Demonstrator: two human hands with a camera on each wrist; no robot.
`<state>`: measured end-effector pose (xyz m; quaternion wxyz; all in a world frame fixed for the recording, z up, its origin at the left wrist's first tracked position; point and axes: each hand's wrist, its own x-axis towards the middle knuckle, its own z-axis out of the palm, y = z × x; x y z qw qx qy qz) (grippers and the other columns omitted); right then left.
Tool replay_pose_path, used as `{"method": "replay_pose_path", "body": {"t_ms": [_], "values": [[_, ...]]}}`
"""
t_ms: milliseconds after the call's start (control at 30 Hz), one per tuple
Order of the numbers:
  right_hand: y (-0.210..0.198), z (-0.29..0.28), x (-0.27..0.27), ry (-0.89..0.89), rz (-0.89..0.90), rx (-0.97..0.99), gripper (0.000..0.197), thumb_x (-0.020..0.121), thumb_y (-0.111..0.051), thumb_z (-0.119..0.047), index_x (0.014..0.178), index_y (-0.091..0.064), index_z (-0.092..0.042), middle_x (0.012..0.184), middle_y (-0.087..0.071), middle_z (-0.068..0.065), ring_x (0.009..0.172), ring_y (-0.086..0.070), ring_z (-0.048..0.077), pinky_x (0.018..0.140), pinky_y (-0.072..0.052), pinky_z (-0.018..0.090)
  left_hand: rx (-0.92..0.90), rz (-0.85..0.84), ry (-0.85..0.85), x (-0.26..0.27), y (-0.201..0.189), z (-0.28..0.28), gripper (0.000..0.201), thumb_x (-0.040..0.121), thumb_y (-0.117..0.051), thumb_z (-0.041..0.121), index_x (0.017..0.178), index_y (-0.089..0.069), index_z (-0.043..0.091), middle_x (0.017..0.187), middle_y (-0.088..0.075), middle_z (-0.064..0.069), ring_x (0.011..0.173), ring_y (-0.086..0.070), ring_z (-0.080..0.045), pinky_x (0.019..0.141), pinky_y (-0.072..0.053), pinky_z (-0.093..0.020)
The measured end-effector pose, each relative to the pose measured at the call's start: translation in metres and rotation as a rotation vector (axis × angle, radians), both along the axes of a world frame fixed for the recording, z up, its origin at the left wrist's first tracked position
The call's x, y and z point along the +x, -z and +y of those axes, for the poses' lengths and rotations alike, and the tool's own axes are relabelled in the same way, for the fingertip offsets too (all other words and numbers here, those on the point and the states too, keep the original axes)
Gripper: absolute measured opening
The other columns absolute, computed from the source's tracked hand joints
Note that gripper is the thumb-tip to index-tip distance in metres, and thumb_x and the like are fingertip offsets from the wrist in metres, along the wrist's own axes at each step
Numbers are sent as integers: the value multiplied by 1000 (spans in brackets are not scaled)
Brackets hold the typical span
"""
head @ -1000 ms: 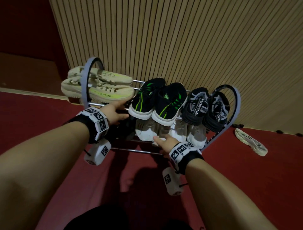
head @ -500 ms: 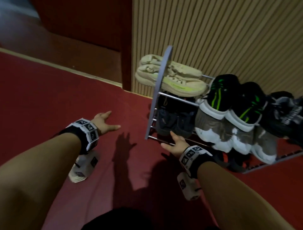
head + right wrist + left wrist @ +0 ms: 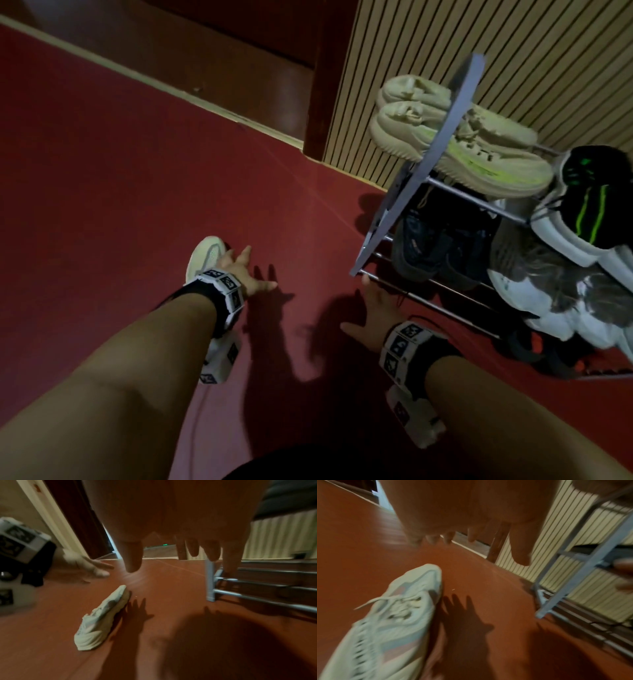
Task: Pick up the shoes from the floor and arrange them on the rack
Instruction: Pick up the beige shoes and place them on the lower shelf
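A pale sneaker (image 3: 205, 255) (image 3: 388, 623) (image 3: 102, 619) lies on the red floor, left of the rack. My left hand (image 3: 245, 274) hovers just above it, fingers spread and empty. The metal shoe rack (image 3: 442, 164) (image 3: 210, 582) stands at the right against the slatted wall. It carries beige sneakers (image 3: 462, 150) and black-green sneakers (image 3: 585, 205) on top, with dark shoes (image 3: 431, 246) and white-grey sneakers (image 3: 565, 298) below. My right hand (image 3: 371, 308) (image 3: 180, 555) is spread open near the rack's lower front corner and holds nothing.
The red floor (image 3: 137, 171) stretches out to the left. A dark wooden post (image 3: 325, 85) and a slatted wall (image 3: 513, 51) stand behind the rack. A pale threshold strip (image 3: 154, 85) runs along the far edge of the floor.
The view has swung left, away from the rack. My left hand came off the top shelf and moved over the sneaker on the floor. The right hand drew back to the rack's corner.
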<state>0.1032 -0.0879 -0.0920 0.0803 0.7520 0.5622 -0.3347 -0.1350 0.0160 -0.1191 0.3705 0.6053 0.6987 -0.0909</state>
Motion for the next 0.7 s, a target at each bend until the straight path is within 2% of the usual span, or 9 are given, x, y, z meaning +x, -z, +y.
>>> {"method": "replay_pose_path", "body": {"t_ms": [133,267,400,500,633,700], "values": [[9,28,-28,-122,12,72,100,84,-58,-50,149,12,-22,158,-3,10,146,-5,27,119,-14,39,-21,111,-72,-17,19,-4,111,73,-68,57,148,10,31,157,15,-7,144,14,-29,118,-3,-47],[15,47,-43,-252,-25,79,98,84,-57,-53,149,11,-26,158,-3,7,146,-6,26,117,-16,38,-88,220,-197,-29,48,-7,122,67,-70,62,147,15,30,156,16,-12,143,13,-36,116,-3,-54],[24,56,-47,-254,-3,50,97,83,-55,-56,149,9,-28,157,-6,5,146,-5,26,117,-21,43,-164,222,-244,-31,70,-10,124,65,-73,60,145,18,33,155,15,-15,142,7,-42,115,-10,-56],[33,60,-46,-244,8,18,94,85,-57,-52,150,7,-29,158,-3,2,146,-3,25,116,-21,44,-190,221,-219,-33,90,-11,125,64,-75,58,144,18,37,154,17,-15,142,1,-41,114,-18,-55],[41,59,-43,-238,29,-14,93,87,-56,-49,149,10,-31,158,0,3,146,-3,26,117,-19,45,-129,301,-213,-42,120,-10,127,57,-74,65,139,21,48,154,20,-6,140,-7,-42,107,-30,-54],[43,57,-41,-228,43,-27,92,88,-56,-47,148,12,-31,158,1,2,146,-3,26,117,-18,42,-96,315,-222,-42,125,-8,120,62,-72,63,138,20,52,155,18,-8,138,-15,-42,103,-34,-53]]}}
